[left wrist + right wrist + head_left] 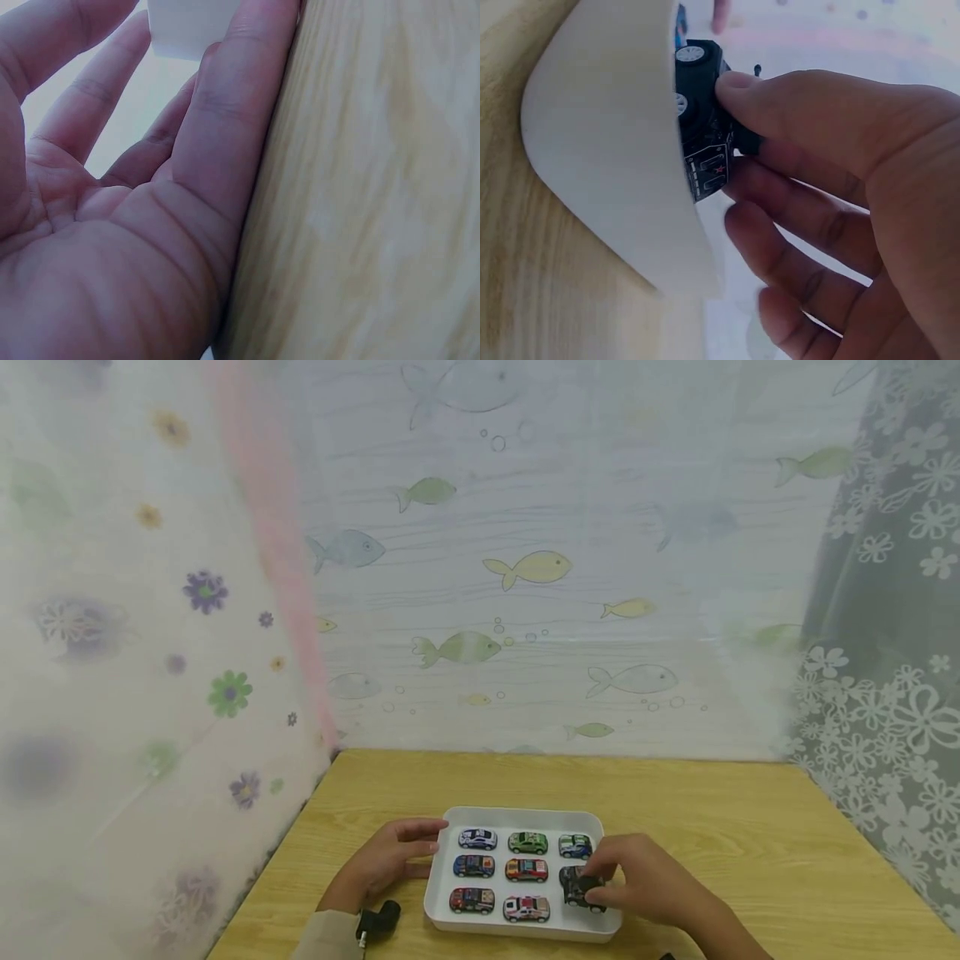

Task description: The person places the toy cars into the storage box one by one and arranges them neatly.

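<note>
Right hand [648,881] pinched small black toy car [581,887] between thumb and fingers, at near right corner of shallow white plastic tray [525,817] on pale wooden desk [712,827]. Left hand [390,856] lay with fingers straight against tray's left edge, steadying it. Best kept car level, clear of tray rim and white toy car [527,907] beside it. Seven more toy cars stood in rows beyond.

You have one white tray [525,817] on one wooden table [712,827], and in it nine toy cars in three rows of three: one white-blue [477,838], one green [528,842], one green-blue [575,846], one dark blue [474,866], one orange [527,869], one black [581,887], one red [472,900], one white-pink [527,908]. Both your hands are in view, two in all: left hand [390,860], right hand [645,881].
</note>
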The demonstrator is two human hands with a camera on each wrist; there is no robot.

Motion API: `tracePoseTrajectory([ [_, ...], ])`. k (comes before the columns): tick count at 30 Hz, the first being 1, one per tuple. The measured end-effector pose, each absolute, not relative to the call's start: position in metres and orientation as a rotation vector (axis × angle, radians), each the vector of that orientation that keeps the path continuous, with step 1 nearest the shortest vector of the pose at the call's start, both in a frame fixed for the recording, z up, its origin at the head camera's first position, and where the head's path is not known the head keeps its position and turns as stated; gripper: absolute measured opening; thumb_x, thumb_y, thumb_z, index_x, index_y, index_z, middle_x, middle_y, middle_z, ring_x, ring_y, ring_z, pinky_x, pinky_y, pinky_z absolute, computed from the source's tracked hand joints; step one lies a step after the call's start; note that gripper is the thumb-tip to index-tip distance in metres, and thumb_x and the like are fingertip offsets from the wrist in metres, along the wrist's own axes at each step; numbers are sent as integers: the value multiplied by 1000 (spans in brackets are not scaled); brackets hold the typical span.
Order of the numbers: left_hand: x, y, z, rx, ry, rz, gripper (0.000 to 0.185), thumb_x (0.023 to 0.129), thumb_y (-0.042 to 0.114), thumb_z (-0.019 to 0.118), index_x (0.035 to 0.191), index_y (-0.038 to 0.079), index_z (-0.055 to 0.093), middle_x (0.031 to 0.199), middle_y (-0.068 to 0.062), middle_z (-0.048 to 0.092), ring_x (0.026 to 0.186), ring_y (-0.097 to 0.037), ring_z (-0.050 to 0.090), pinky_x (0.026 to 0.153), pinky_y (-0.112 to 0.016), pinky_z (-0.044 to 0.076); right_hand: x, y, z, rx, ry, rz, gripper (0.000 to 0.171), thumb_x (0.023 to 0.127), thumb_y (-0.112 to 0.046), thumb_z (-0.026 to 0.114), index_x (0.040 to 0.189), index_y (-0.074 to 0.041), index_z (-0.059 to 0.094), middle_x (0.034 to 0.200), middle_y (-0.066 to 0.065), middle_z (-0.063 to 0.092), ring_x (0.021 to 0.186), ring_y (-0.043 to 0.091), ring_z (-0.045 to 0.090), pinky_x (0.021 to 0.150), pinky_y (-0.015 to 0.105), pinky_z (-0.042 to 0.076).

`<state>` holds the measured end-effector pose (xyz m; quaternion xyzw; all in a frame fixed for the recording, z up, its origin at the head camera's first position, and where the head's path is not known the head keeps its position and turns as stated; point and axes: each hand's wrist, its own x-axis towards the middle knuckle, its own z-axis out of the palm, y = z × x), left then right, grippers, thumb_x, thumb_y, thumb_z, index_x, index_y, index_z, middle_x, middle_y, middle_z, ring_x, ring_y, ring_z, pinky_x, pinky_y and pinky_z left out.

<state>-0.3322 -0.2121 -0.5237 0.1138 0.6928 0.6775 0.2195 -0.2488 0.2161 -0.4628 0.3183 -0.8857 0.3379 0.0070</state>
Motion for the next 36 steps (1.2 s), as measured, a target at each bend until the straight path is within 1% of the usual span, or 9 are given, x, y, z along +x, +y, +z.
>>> tracePoseTrajectory([
  [6, -332, -211, -523, 317, 1907, 1875, 49, 100, 17, 70, 146, 5, 58, 151, -18, 54, 126, -29, 64, 96, -48, 60, -250, 214, -470, 1002, -2784, 996, 17, 81, -29, 89, 95, -25, 81, 91, -19, 71, 83, 1, 62, 73, 27, 58],
  [11, -330, -210, -522, 321, 1902, 1877, 48, 100, 15, 69, 146, 5, 58, 152, -18, 54, 126, -29, 64, 96, -48, 60, -252, 212, -472, 1006, -2831, 898, 18, 79, -34, 90, 94, -27, 81, 92, -21, 71, 88, -2, 61, 79, 28, 57],
  [19, -333, -209, -523, 338, 1902, 1879, 48, 101, 15, 68, 146, 4, 57, 151, -18, 54, 126, -28, 64, 96, -48, 60, -251, 211, -475, 1045, -2799, 866, 15, 78, -32, 91, 88, -27, 80, 90, -20, 70, 85, -1, 60, 75, 27, 55],
  [24, -333, -209, -522, 334, 1930, 1860, 46, 102, 15, 67, 145, 4, 58, 151, -19, 54, 127, -29, 63, 95, -49, 60, -252, 209, -475, 1038, -2820, 877, 16, 78, -31, 91, 88, -25, 81, 90, -19, 71, 85, -1, 60, 76, 26, 55],
  [27, -331, -210, -518, 337, 1975, 1823, 46, 102, 18, 67, 146, 6, 58, 153, -19, 52, 128, -29, 62, 94, -48, 61, -252, 209, -473, 1037, -2821, 896, 17, 81, -33, 89, 93, -23, 82, 94, -17, 72, 88, 0, 62, 78, 27, 57],
  [32, -324, -217, -505, 388, 2165, 1712, 53, 102, 27, 68, 148, 5, 55, 152, -21, 53, 128, -31, 62, 92, -47, 62, -250, 223, -464, 978, -2802, 815, 24, 91, -40, 80, 107, -23, 79, 104, -14, 73, 90, 4, 63, 75, 28, 57],
  [34, -321, -221, -497, 435, 2317, 1621, 54, 102, 29, 67, 149, 5, 54, 151, -21, 55, 127, -33, 62, 90, -48, 63, -250, 236, -461, 920, -2769, 682, 28, 92, -42, 77, 113, -23, 77, 110, -12, 72, 95, 9, 64, 77, 31, 58],
  [36, -317, -225, -488, 479, 2526, 1472, 55, 102, 33, 67, 149, 9, 55, 150, -18, 56, 127, -34, 62, 92, -52, 61, -250, 251, -458, 838, -2723, 517, 36, 92, -44, 77, 120, -22, 75, 118, -8, 70, 103, 15, 66, 84, 38, 60],
])
